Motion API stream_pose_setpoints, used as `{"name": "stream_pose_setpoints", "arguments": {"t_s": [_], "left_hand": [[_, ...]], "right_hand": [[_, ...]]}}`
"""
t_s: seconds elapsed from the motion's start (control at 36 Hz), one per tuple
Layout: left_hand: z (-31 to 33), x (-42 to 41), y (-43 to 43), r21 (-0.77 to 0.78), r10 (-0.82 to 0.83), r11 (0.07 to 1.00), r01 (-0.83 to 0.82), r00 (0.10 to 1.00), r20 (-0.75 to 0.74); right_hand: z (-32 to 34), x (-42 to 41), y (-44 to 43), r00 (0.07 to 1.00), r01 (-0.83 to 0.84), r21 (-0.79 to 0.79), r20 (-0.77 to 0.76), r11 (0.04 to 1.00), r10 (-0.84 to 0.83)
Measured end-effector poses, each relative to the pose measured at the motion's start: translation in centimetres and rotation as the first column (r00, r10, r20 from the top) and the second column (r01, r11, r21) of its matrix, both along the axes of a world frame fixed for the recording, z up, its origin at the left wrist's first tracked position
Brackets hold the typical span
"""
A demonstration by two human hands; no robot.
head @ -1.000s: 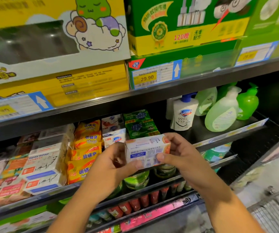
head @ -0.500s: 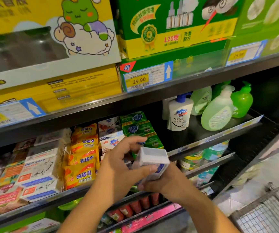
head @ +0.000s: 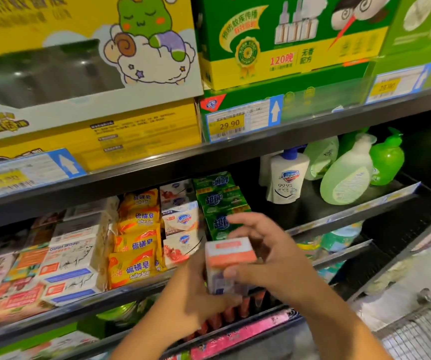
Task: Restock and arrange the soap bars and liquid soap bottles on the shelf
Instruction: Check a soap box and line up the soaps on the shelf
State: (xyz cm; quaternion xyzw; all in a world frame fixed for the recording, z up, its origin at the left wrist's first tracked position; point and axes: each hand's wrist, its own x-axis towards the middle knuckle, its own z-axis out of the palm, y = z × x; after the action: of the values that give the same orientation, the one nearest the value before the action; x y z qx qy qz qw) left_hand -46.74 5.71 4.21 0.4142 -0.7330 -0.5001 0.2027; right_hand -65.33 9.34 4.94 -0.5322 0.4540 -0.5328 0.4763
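A white soap box (head: pixel 228 258) with an orange end panel is upright between both hands, in front of the soap shelf's front edge (head: pixel 121 292). My left hand (head: pixel 191 294) grips it from the left and below. My right hand (head: pixel 269 258) holds it from the right, thumb on the front face, upper fingers spread. Behind stand stacks of green soap bars (head: pixel 221 201), white Safeguard soap boxes (head: pixel 180 224), yellow sulfur soap packs (head: pixel 136 245) and white goat soap boxes (head: pixel 74 258). Liquid soap bottles stand at the right: a white pump bottle (head: pixel 286 178) and green ones (head: pixel 347 178).
A dark bare stretch of shelf (head: pixel 313 209) lies between the green bars and the bottles. Above, large yellow (head: pixel 79 61) and green (head: pixel 287 42) boxes fill the upper shelf, with price tags (head: pixel 240 120). Lower shelves hold more goods. A wire cart (head: pixel 422 336) is at bottom right.
The box has been turned in my hands from lying broadside to standing on end, orange panel now up. Both hands dropped slightly lower in front of the shelf edge.
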Motion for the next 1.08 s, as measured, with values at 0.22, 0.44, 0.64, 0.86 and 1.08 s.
{"name": "stream_pose_setpoints", "arguments": {"t_s": [0.22, 0.44, 0.64, 0.86, 1.08], "left_hand": [[0.2, 1.9, -1.6, -0.010, 0.169, 0.986, -0.169, 0.986, -0.013], [2.5, 1.3, -1.7, 0.403, 0.363, 0.882, -0.244, 0.897, -0.252], [0.6, 2.3, -1.3, 0.549, 0.384, 0.794, -0.260, 0.915, -0.121], [2.8, 4.0, -1.9, 0.249, 0.283, 0.946, -0.207, 0.901, -0.329], [3.9, 9.0, -2.0, -0.236, 0.132, 0.955, -0.178, 0.971, -0.197]], "right_hand": [[0.3, -1.7, -0.4, 0.992, 0.121, -0.004, 0.035, 0.993, -0.121], [0.4, -0.9, -0.4, 0.990, 0.131, 0.315, 0.010, 0.940, -0.142], [-0.3, -0.3, -0.2, 0.981, 0.098, 0.506, -0.196, 0.857, 0.004], [1.4, 0.4, -1.7, 0.991, 0.005, 0.529, 0.109, 0.849, -0.074], [2.6, 4.4, -4.8, 0.984, -0.151, 0.552, 0.160, 0.820, 0.074]]}}
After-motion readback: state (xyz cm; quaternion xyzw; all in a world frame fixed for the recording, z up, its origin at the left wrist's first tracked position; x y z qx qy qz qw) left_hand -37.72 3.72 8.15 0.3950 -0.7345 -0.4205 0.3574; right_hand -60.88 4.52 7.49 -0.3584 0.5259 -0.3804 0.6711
